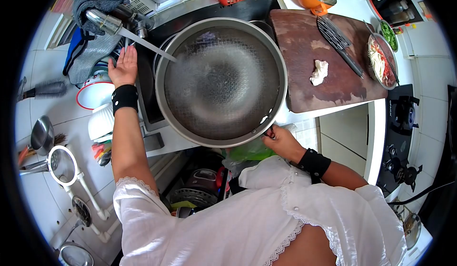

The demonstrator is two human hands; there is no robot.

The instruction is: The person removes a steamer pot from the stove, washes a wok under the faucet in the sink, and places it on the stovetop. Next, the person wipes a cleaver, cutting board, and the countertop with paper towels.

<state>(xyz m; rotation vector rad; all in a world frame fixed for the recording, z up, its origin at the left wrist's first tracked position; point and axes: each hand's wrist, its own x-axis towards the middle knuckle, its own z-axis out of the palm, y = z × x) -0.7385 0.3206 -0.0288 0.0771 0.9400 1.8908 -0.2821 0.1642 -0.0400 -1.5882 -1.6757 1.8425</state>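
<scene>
A large grey frying pan (283, 83) with a textured inside sits over the sink, a stream of water (152, 47) running into it from the faucet (104, 22). Water spreads across the pan's bottom. My right hand (284, 143) is wrapped around the pan's handle at the near right. My left hand (124, 67) is held palm up beside the pan, fingers stretched out below the faucet, with nothing in it. A few small white bits show near the handle side of the pan.
Right of the sink, a wooden cutting board (304, 37) holds a patterned knife (340, 47) and a white food piece (319, 72). A strainer bowl (382, 61) with sliced food overlaps its edge. A gas stove (397, 137) stands at right; bowls (95, 94) sit left.
</scene>
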